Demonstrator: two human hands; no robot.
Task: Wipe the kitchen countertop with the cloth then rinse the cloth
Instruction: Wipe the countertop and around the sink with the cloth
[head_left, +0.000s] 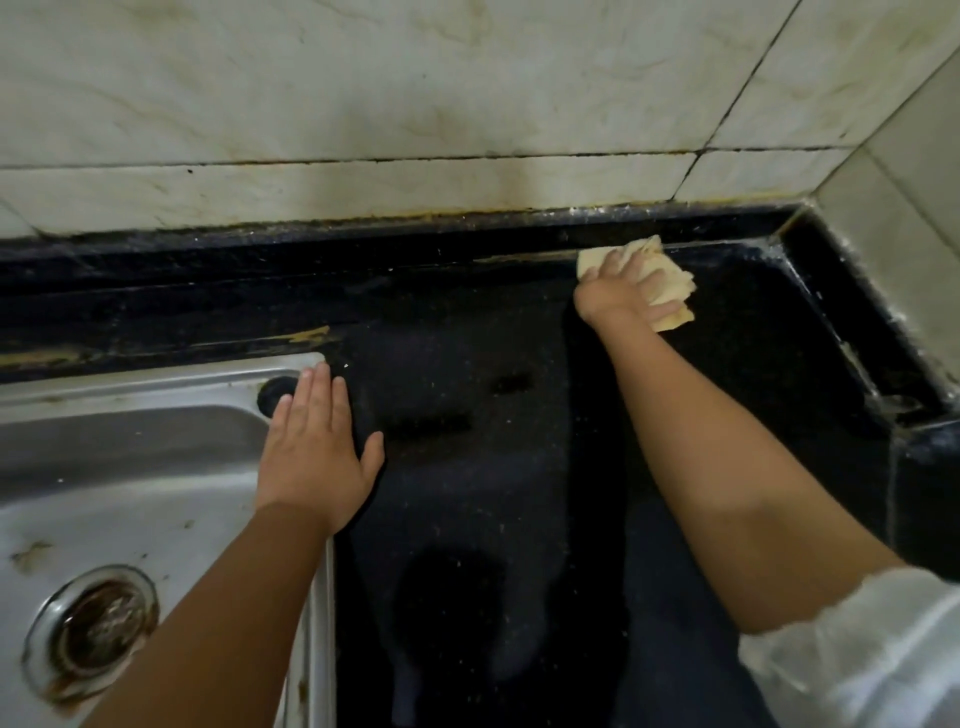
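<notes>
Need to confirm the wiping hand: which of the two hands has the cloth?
The right hand, gripping the cream cloth at the countertop's back edge. The left hand lies flat and empty on the sink's rim.

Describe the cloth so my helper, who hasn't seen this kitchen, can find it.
Start at the steel sink and go right across the black countertop toward the far corner. There the right hand grips the cloth against the back edge: pale yellow, crumpled, the only light thing on the dark stone.
</notes>
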